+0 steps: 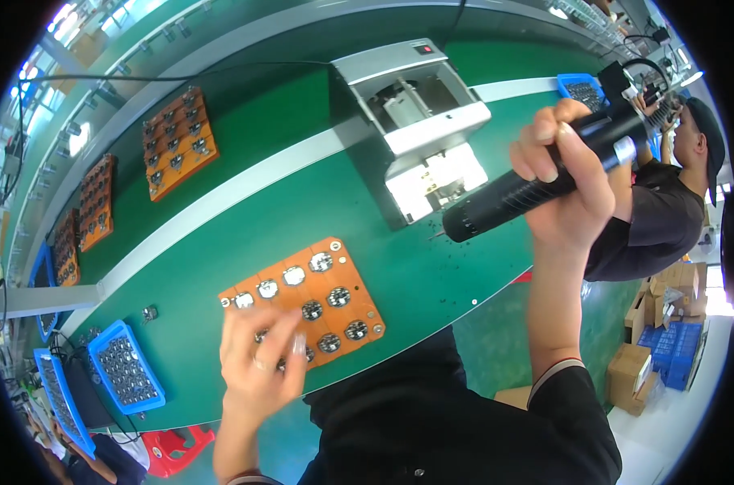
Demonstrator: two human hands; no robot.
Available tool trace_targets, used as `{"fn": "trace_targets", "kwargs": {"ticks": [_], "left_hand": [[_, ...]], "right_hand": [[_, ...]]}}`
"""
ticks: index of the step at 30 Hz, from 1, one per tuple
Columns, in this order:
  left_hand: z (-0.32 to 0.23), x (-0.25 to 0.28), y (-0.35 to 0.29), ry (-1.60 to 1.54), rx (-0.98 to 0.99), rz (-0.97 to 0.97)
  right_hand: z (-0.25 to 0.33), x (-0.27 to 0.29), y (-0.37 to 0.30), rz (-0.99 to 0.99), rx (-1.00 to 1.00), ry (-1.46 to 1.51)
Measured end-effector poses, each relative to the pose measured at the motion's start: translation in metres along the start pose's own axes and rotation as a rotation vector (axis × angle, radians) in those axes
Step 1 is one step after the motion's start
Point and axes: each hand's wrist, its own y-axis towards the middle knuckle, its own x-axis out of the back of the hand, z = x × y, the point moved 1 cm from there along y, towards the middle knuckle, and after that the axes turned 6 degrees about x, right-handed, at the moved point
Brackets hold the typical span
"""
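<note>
My right hand (573,174) is wrapped round a black electric screwdriver (516,198), held tilted above the bench with its bit pointing down and left. Below and to the left of that bit lies an orange fixture board (365,279), carrying rows of round metal parts (338,297). Over the board's near left corner, my left hand (260,364) has its fingers bent and drawn in close to the parts. Its fingers look closed, somewhat blurred, and hide whatever is between them and some of the parts beneath.
A grey screw feeder (415,113) stands behind the board. More loaded orange boards (177,145) lie at the far left. Blue trays of small parts (126,368) sit left and far right (581,90). A loose part (149,313) lies near the left tray. Another person (654,202) is at right.
</note>
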Motion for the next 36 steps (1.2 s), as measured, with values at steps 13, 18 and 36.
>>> {"fn": "trace_targets", "kwargs": {"ticks": [13,18,36], "left_hand": [[0.022,-0.033,0.035,0.293,0.030,0.273],[0.018,-0.034,0.043,0.276,0.015,0.319],[0.021,-0.037,0.051,0.133,0.068,0.325]], "right_hand": [[0.028,0.016,-0.013,0.222,0.063,-0.091],[0.042,0.015,-0.011,0.229,0.232,-0.204],[0.037,-0.009,0.004,0.130,0.202,-0.469]]}}
